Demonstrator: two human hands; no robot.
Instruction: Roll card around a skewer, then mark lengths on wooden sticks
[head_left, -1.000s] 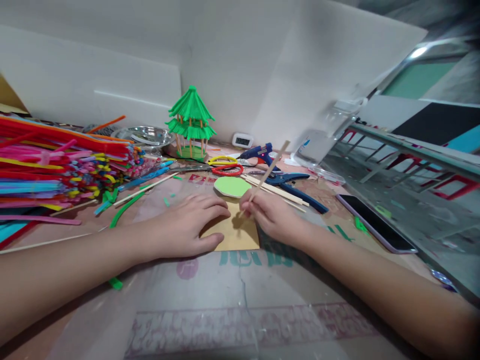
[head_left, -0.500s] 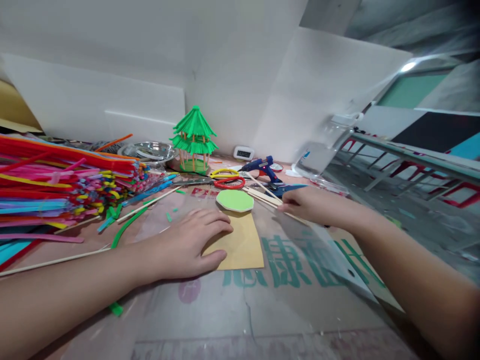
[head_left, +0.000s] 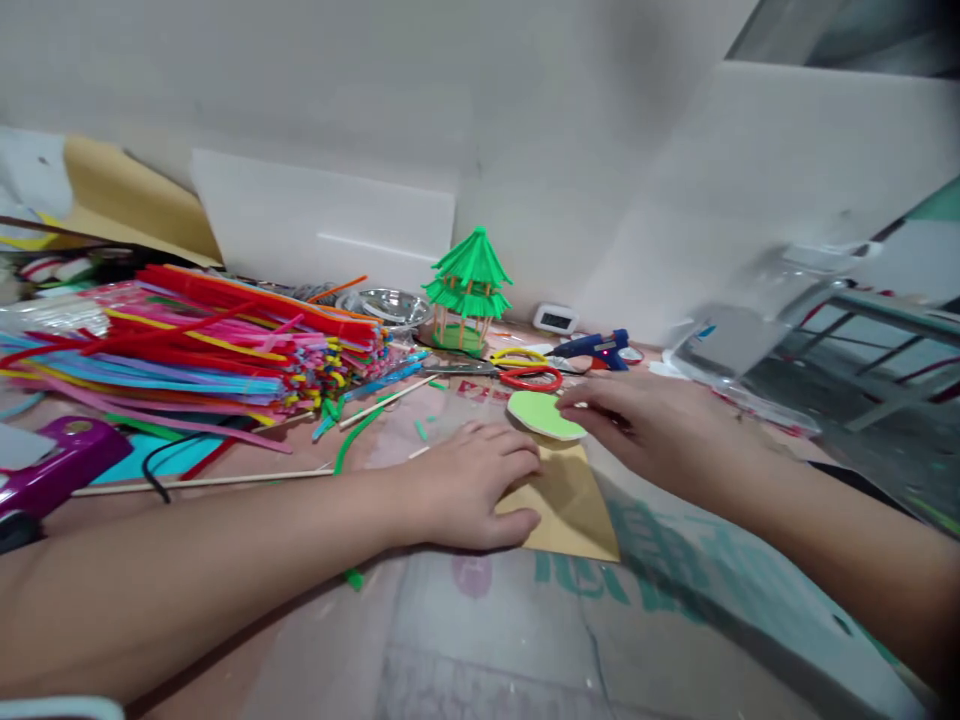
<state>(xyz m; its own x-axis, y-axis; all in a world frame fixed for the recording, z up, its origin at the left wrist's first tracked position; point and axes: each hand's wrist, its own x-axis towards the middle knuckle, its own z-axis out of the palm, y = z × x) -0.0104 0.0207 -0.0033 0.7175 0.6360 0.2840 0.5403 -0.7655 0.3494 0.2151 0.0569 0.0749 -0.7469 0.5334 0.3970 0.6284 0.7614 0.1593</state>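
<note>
My left hand (head_left: 472, 485) lies palm down with fingers apart, its fingertips and thumb on a tan sheet of card (head_left: 570, 510). A light green disc (head_left: 540, 415) with a white rim sits at the card's far end. Over the disc's right edge, my right hand (head_left: 652, 425) reaches in with curled fingers, a gap between forefinger and thumb. The forefinger's tip covers part of the disc; whether it presses on it I cannot tell. Behind the disc are red-handled scissors (head_left: 531, 377) and yellow-handled scissors (head_left: 517, 357).
A bundle of coloured pipe cleaners (head_left: 225, 350) fills the left side. A green two-tiered pavilion model (head_left: 470, 290) stands at the back by a small digital clock (head_left: 556, 318) and a blue glue gun (head_left: 596, 348). A purple tool (head_left: 71, 460) lies near left; a clear plastic jug (head_left: 757, 310) stands right.
My right hand has left the wooden sticks and moved to the green disc's right edge. The left hand stays on the card. The view has turned left, showing more of the table's left side.
</note>
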